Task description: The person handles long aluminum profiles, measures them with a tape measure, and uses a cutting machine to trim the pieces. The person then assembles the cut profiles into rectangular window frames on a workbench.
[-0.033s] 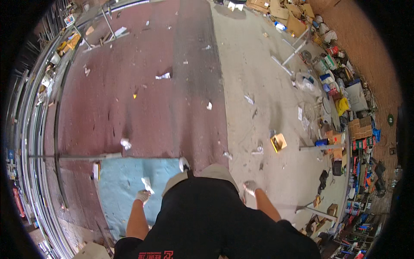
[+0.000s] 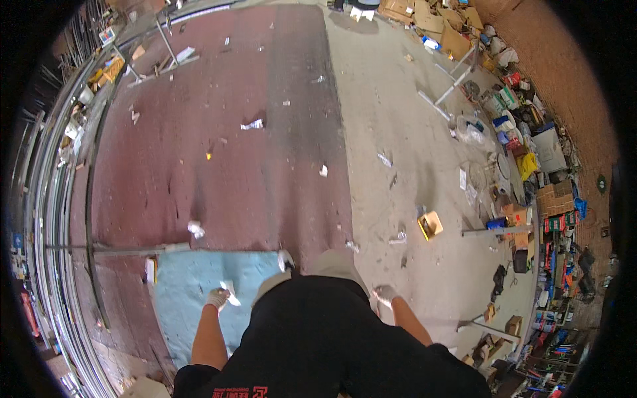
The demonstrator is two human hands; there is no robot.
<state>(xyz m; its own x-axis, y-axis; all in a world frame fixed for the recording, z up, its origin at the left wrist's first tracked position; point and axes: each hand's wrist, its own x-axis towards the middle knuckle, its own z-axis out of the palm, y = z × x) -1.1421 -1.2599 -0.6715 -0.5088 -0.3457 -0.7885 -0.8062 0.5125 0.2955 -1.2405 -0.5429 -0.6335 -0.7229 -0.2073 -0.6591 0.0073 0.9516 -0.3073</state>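
My left hand [image 2: 217,298], in a pale glove, hangs over a light blue sheet [image 2: 179,285] on the floor. Its fingers look loosely apart. Close to the fingertips in view is a crumpled white strip [image 2: 231,296]; it appears to lie on the sheet rather than in the hand. My right hand [image 2: 384,294], also gloved, hangs over the grey floor on the other side of my body. Its fingers are curled, and a small pinkish sliver shows beneath them, too small to make out. A shoe [image 2: 284,260] shows at the sheet's edge.
Long metal profiles [image 2: 54,199] run along the left, and a bar [image 2: 136,249] lies beyond the sheet. A yellow box [image 2: 430,225] sits on the grey floor. Metal stands [image 2: 497,230] jut from the cluttered right side. Cardboard [image 2: 458,40] is heaped at far right. Scraps litter the floor.
The floor and sheet have slipped slightly downward in view. My left hand has moved slightly forward and left against the white strip. My right hand has barely shifted.
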